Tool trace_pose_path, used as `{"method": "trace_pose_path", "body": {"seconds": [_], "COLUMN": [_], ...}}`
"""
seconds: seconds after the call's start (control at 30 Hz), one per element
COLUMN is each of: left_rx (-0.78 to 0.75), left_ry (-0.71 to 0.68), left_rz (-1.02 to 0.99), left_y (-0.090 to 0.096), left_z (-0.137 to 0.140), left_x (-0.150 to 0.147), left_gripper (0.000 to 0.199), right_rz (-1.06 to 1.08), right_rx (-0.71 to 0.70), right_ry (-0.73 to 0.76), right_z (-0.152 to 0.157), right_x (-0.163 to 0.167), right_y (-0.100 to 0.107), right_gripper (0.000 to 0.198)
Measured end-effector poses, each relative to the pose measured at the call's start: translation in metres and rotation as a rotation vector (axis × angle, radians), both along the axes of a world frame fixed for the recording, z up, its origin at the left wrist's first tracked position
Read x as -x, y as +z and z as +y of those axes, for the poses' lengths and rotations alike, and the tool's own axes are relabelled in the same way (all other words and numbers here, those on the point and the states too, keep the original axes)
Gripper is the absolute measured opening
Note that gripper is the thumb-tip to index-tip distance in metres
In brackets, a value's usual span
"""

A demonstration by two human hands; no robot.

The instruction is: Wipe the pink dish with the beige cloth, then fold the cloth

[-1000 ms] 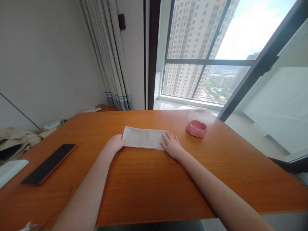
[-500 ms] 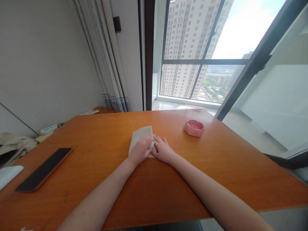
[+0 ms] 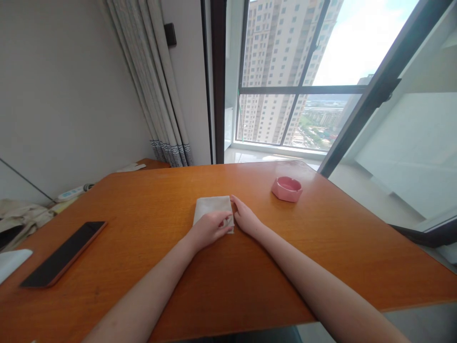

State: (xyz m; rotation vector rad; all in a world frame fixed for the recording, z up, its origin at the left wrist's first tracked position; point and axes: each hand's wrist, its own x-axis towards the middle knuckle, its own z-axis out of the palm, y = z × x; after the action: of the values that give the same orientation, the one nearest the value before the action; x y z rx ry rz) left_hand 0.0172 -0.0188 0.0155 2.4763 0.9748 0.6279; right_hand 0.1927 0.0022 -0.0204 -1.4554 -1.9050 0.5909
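A pale grey folded cloth (image 3: 213, 205) lies as a small, nearly flat rectangle on the wooden table (image 3: 150, 200). My left hand (image 3: 210, 229) rests over its near right part, fingers bent and closed on the cloth close to its right edge. Beside that edge is my right hand (image 3: 247, 220), its side on the table and fingers stretched forward, the fingertips at the cloth's upper right corner. Part of the cloth's near side is hidden under my left hand.
A pink ashtray (image 3: 287, 189) stands to the right, beyond my right hand. At the left lies a dark phone (image 3: 64, 255) with a reddish edge. A power strip (image 3: 71, 192) and crumpled fabric (image 3: 24, 214) are at the far left. A large window is ahead.
The raised flap of the cloth has come down to the right and now lies flat. My left hand has moved slightly right and down; my right hand has shifted off to the cloth's right edge.
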Motion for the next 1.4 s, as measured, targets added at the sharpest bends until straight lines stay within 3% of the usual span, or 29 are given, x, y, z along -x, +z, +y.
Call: {"method": "trace_pose_path", "body": {"seconds": [0.07,0.17,0.27,0.37,0.5,0.63,0.73,0.8,1.0,1.1,1.2,1.27,1.33,1.4], "left_rx": [-0.013,-0.092,-0.056,-0.008,0.02,0.001,-0.062,-0.054,-0.049,-0.045,-0.041,-0.041,-0.042,-0.031], "left_ry": [0.054,0.244,0.394,0.478,0.436,0.366,0.34,0.323,0.347,0.351,0.349,0.349,0.34,0.341], "left_rz": [-0.024,-0.028,0.177,0.32,0.256,0.081,-0.012,0.016,0.226,0.253,0.238,0.193,0.093,-0.053], "left_y": [0.002,-0.004,-0.018,-0.031,-0.036,-0.032,-0.03,-0.031,-0.037,-0.038,-0.038,-0.038,-0.035,-0.031], "left_z": [0.006,0.024,0.037,0.031,0.009,0.011,0.022,0.025,0.018,0.017,0.018,0.019,0.021,0.023], "left_x": [0.011,0.029,0.037,0.022,-0.006,-0.001,0.014,0.02,0.012,0.01,0.011,0.012,0.013,0.013], "left_gripper": [0.038,0.041,0.051,0.056,0.052,0.051,0.045,0.043,0.044,0.044,0.043,0.041,0.035,0.028], "right_rz": [-0.004,-0.021,-0.087,-0.2,-0.344,-0.522,-0.639,-0.678,-0.699,-0.677,-0.674,-0.642,-0.537,-0.362], "right_rx": [-0.049,-0.151,-0.21,-0.217,-0.081,0.012,0.038,0.106,0.38,0.383,0.294,0.1,-0.056,-0.082], "right_ry": [-0.042,0.003,0.151,0.258,0.071,-0.057,-0.042,-0.048,-0.384,-0.383,-0.381,-0.35,-0.246,-0.026], "right_z": [0.0,-0.006,-0.02,-0.036,-0.047,-0.056,-0.069,-0.078,-0.1,-0.104,-0.098,-0.087,-0.073,-0.057], "right_x": [-0.001,0.001,0.009,0.023,0.04,0.036,0.005,-0.032,-0.179,-0.209,-0.188,-0.155,-0.115,-0.073], "right_y": [0.0,0.008,0.022,0.029,0.021,0.012,0.015,0.018,0.016,0.019,0.032,0.042,0.05,0.054], "right_gripper": [0.055,0.043,0.042,0.042,0.047,0.05,0.048,0.051,0.053,0.052,0.049,0.046,0.045,0.053]}}
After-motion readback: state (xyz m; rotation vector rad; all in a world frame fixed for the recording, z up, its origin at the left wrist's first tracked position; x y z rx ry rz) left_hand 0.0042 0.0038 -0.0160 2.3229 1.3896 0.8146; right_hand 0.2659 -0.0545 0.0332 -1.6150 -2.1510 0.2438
